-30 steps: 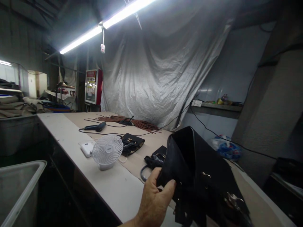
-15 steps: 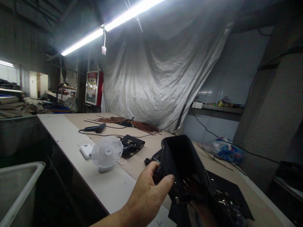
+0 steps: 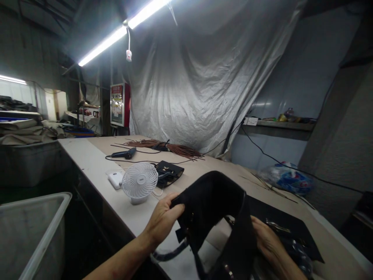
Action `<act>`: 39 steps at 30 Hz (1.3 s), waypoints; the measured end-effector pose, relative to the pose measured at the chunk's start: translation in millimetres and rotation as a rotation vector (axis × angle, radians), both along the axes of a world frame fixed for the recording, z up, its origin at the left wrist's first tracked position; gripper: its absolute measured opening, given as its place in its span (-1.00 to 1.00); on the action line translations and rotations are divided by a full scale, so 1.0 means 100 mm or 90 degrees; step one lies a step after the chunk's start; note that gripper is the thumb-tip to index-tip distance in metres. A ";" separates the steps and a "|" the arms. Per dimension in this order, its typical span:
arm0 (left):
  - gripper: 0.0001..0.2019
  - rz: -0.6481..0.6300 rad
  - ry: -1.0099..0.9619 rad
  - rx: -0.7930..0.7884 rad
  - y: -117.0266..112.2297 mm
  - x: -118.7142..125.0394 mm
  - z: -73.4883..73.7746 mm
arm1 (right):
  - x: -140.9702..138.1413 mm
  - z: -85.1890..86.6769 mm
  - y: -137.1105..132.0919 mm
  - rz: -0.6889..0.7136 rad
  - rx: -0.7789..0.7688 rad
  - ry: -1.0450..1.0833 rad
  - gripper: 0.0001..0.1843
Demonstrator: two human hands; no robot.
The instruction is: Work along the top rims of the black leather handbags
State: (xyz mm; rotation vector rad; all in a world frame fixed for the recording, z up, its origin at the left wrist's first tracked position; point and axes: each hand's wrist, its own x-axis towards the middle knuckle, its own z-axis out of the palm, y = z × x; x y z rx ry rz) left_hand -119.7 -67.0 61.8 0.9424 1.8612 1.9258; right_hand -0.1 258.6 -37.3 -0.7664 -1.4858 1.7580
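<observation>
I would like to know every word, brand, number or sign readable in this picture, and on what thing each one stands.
Nothing can be read for certain.
Red cabinet: characters on its front, too blurred.
Fan: hub mark, too small.
White box: small dark mark, unreadable.
Plastic bag: coloured print, no readable words.
Black piece in the left hand: no lettering that I can make out.

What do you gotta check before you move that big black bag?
1. Left hand gripping the black bag: ok, thumb over its edge.
2. Right hand gripping too: cannot tell, its fingertips are hidden behind the bag.
3. Fan standing on the table: ok, upright.
4. Bag apart from the fan: ok, a gap shows.
5. Nothing beside the right hand: not ok, a flat black piece lies there.
</observation>
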 end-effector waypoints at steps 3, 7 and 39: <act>-0.87 0.003 -0.016 -0.015 -0.01 -0.12 -0.06 | -0.01 0.06 0.16 -0.037 -0.106 0.046 -0.74; -0.88 -0.003 0.000 -0.032 0.00 -0.17 -0.09 | -0.02 0.63 -0.03 -0.135 0.096 0.101 -0.71; -0.65 -0.106 -0.049 -0.062 0.15 -0.02 -0.32 | -0.76 2.12 -0.89 0.513 1.023 -0.467 -0.79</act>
